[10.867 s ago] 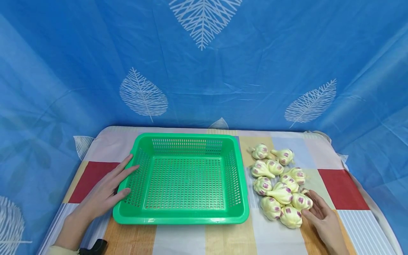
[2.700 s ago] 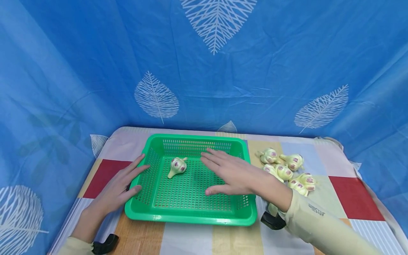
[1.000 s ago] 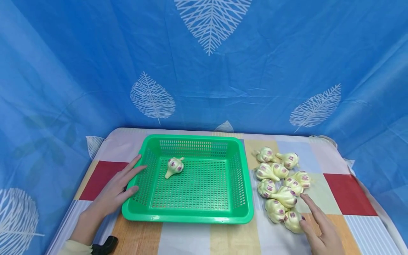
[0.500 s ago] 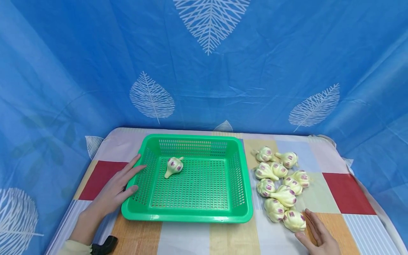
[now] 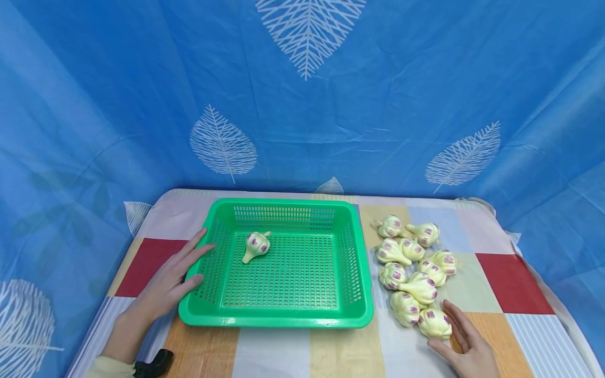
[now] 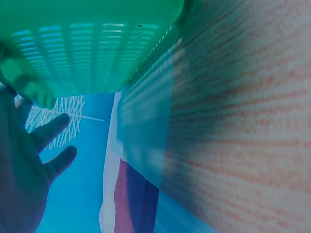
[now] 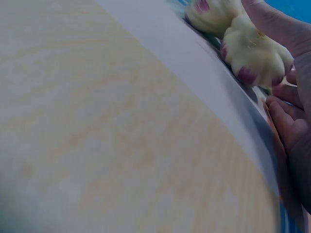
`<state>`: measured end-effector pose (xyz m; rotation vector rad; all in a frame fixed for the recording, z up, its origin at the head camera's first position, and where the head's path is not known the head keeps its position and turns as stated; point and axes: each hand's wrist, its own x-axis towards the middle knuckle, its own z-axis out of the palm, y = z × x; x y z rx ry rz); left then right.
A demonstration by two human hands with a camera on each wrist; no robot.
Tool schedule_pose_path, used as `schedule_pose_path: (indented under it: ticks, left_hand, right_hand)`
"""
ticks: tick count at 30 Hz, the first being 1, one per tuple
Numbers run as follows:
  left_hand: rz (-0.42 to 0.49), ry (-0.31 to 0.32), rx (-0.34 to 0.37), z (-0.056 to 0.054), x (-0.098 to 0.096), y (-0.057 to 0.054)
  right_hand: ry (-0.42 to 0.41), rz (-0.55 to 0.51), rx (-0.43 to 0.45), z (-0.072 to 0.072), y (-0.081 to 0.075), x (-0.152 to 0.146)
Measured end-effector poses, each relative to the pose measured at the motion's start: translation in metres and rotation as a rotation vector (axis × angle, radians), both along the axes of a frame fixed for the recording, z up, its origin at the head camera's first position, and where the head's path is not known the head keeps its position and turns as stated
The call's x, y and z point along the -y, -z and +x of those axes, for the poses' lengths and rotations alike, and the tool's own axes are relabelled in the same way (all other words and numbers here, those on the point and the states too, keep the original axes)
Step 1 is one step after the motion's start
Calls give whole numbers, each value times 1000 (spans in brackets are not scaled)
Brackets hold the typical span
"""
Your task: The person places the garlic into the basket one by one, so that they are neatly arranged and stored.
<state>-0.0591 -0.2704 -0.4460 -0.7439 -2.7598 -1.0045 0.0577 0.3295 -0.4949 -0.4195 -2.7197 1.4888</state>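
Note:
My left hand (image 5: 163,283) rests on the left side of the green plastic basket (image 5: 279,319), its fingers extended over the rim. In the left wrist view, the fingers of the left hand (image 6: 29,160) lie by the basket's slotted wall (image 6: 92,48). One garlic bulb (image 5: 258,244) lies inside the basket, left of its middle. At the right, my right hand (image 5: 472,346) has thumb and fingers around the nearest garlic bulb (image 5: 435,323), which still sits on the table. The right wrist view shows that garlic bulb (image 7: 255,56) between thumb and curled fingers of the right hand (image 7: 296,107).
Several more garlic bulbs (image 5: 420,287) lie clustered on the checked tablecloth (image 5: 340,349), right of the basket. A blue curtain (image 5: 302,131) with white leaf prints hangs behind the table. A black wrist device (image 5: 153,365) sits at the left sleeve.
A garlic bulb has come into the basket since the oldest frame. My right hand has moved back from above the basket to the cluster and closed in on the nearest bulb. The left hand stays put.

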Motion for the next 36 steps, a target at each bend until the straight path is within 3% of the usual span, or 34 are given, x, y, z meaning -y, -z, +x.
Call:
schedule_pose_path:
  ticks: [7, 13, 18, 32, 36]
  left_hand:
    - [-7, 2, -9, 0, 1, 1]
    - [-1, 0, -7, 0, 0, 1]
    - [-2, 0, -5, 0, 0, 0]
    - [4, -3, 12, 1, -1, -1]
    - [4, -3, 8, 1, -1, -1]
  right_hand:
    - [-31, -24, -36, -7, 1, 6]
    - [66, -48, -81, -7, 3, 10]
    - [132, -81, -47, -9, 3, 11]
    - [179, -185, 35, -10, 0, 11]
    - [182, -151, 43, -12, -1, 13]
